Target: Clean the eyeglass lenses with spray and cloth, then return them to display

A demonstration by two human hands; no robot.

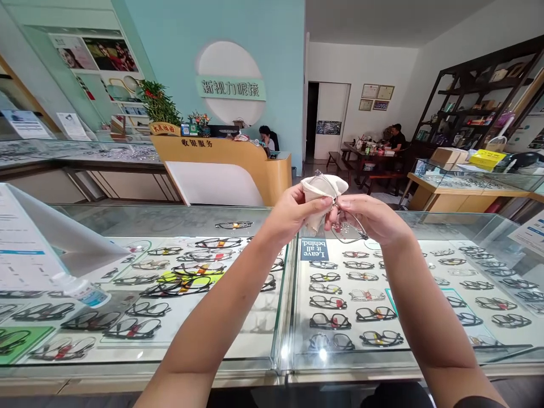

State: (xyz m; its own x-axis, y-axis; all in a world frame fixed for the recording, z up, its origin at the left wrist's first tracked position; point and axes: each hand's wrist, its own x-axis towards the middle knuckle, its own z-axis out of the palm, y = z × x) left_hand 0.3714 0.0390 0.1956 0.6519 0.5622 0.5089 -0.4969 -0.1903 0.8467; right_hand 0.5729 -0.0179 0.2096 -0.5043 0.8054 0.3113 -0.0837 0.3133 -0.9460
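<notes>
My left hand (297,211) is closed around a pale cloth (314,190), with its thumb pressing the cloth against one lens of a pair of glasses. My right hand (369,214) pinches the same glasses (351,228) near the bridge, and their other thin-rimmed lens hangs below its fingers. Both hands are close together, raised above the glass display case. The cloth hides much of the left lens, and the fingers cover the bridge.
Below the hands, a glass display case (290,340) holds many rows of eyeglasses. A white bottle (87,292) and a folded paper sign (29,243) stand on its left. Beyond is a wooden counter (278,178) with a person (268,139); another person (397,139) sits at a table farther right.
</notes>
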